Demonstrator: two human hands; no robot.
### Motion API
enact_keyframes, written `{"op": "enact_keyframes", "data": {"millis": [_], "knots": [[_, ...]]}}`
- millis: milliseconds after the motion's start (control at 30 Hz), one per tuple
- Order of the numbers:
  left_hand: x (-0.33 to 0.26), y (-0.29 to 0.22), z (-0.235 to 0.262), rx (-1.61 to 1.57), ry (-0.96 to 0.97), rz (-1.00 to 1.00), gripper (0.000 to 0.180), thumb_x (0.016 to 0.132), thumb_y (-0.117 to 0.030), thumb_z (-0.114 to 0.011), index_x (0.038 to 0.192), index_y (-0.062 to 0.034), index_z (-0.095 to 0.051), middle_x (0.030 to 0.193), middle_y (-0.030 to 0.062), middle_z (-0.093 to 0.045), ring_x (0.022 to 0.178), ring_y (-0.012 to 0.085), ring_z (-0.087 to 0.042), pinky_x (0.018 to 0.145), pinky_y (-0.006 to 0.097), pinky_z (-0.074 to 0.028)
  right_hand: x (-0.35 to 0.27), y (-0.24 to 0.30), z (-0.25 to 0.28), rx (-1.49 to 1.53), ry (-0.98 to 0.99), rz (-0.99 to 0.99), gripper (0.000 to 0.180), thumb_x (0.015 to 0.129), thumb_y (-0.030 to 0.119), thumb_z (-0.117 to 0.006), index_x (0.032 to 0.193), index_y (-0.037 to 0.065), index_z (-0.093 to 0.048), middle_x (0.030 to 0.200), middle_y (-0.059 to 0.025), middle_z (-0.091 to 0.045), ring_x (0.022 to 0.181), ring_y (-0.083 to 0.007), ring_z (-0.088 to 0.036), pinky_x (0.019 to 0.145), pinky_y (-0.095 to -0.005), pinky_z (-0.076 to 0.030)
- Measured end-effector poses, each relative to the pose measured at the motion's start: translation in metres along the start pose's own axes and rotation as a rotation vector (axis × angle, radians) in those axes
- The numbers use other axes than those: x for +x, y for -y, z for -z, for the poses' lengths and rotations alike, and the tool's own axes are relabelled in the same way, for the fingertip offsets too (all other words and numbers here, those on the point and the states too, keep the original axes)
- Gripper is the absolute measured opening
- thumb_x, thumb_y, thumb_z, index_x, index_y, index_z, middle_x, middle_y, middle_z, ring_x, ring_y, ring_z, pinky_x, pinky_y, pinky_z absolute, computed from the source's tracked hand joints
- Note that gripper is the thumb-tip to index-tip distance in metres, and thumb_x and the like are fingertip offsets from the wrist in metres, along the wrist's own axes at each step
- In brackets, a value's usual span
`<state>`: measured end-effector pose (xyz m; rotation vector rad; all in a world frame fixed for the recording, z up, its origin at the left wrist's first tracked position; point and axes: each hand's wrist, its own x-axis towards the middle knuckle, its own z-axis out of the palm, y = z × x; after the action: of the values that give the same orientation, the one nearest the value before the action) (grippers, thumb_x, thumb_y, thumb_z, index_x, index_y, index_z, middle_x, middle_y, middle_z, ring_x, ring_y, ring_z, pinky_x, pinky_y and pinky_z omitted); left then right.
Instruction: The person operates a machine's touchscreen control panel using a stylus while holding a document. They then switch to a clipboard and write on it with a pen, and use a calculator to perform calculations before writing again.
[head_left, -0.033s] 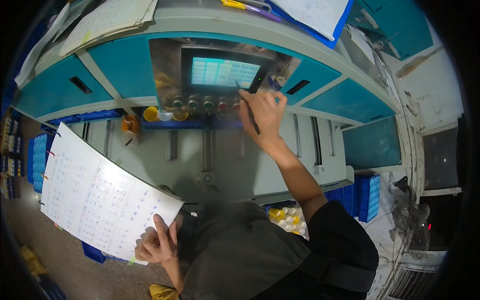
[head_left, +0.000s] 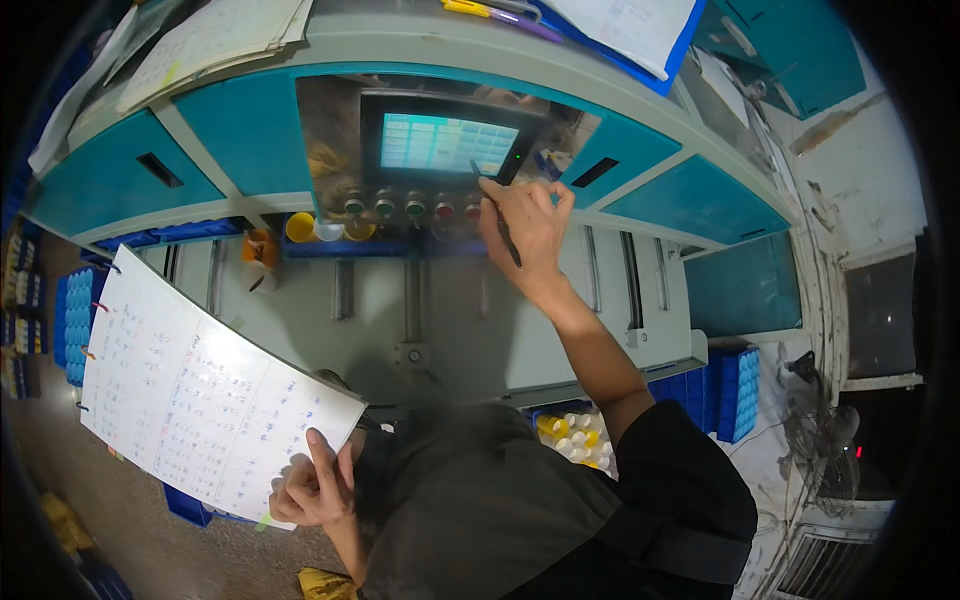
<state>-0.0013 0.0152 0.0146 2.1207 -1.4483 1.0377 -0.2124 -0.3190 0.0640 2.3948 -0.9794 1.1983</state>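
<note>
My right hand (head_left: 528,228) is closed around a slim dark pen or stylus (head_left: 512,245). Its tip is at the lower right of the lit touchscreen (head_left: 450,143), set in a metal control panel. My left hand (head_left: 315,490) lies over the lower right edge of a ring-bound set of white sheets (head_left: 190,400) covered in handwritten columns. The index finger stretches out onto the page beside a row of writing, while the other fingers curl. Whatever supports the sheets from beneath is hidden.
Round push buttons (head_left: 414,206) line the panel below the screen. Yellow cups (head_left: 300,228) and an orange-and-white container (head_left: 261,262) stand under it. At the right are blue trays (head_left: 737,395) and a fan (head_left: 822,430). White and yellow bobbin-like pieces (head_left: 577,440) sit beside my waist.
</note>
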Motion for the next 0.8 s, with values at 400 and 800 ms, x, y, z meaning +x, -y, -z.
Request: {"op": "enact_keyframes", "data": {"millis": [400, 800], "knots": [[-0.002, 0.000, 0.001, -0.005, 0.011, 0.002, 0.051, 0.083, -0.054, -0.081, 0.122, -0.0215, -0.080, 0.076, -0.0025, -0.047, 0.080, 0.0193, -0.044, 0.082, 0.038, -0.038, -0.009, -0.012, 0.015, -0.054, -0.035, -0.061, 0.026, 0.080, 0.004, -0.075, 0.106, 0.007, -0.074, 0.084, -0.0024, -0.070, 0.082, -0.0196, -0.061, 0.089, -0.0445, -0.032], [-0.001, 0.001, 0.001, 0.003, 0.011, 0.011, 0.052, 0.083, -0.055, -0.080, 0.122, -0.0224, -0.080, 0.077, -0.0030, -0.047, 0.080, 0.0193, -0.044, 0.082, 0.039, -0.038, 0.005, -0.008, 0.010, -0.009, -0.044, -0.024, 0.026, 0.083, 0.004, -0.074, 0.109, 0.007, -0.074, 0.084, -0.0015, -0.068, 0.082, -0.0182, -0.059, 0.089, -0.0407, -0.031]]}}
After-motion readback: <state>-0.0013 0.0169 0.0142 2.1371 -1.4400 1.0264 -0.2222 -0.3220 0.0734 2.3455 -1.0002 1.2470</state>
